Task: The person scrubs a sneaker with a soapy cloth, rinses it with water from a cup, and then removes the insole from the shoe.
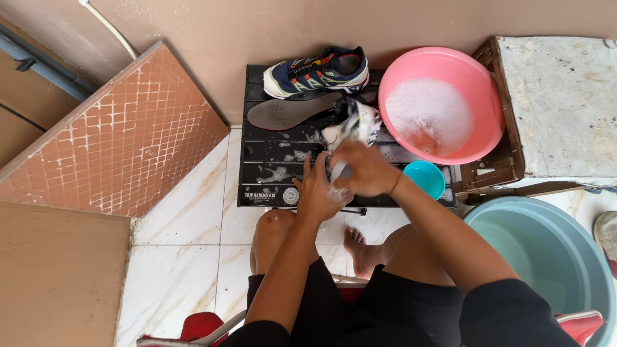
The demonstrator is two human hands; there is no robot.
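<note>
Low over the front half of a black slatted table (270,157), both hands meet on a soapy sneaker (350,122); the left hand (319,189) has its fingers curled around the near end of the shoe, lather over the knuckles; the right hand (363,168) lies across the top of it, fingers bent and closed over the foamy upper, though whether it also grips a brush beneath I cannot tell. The sneaker itself lies tilted, toe pointing away toward the wall, just left of the pink basin (475,83) and nearly touching its rim.

At the table's far edge, against the wall, a second sneaker (318,72) in navy with orange laces rests on its side; just in front of it lies a grey insole (289,112), apart from the hands. Suds dot the slats on the left part of the table, which is otherwise open. The pink basin holds foamy water and overhangs the table's right end, leaning against a wooden crate (504,148) topped by a stone slab (565,103); a small teal cup (425,177) sits tight between basin and right forearm. A large grey-blue tub (578,270) stands at the right knee. Left of the table, pale floor tiles (186,225) give free room as far as a leaning brown tiled panel (122,135).
</note>
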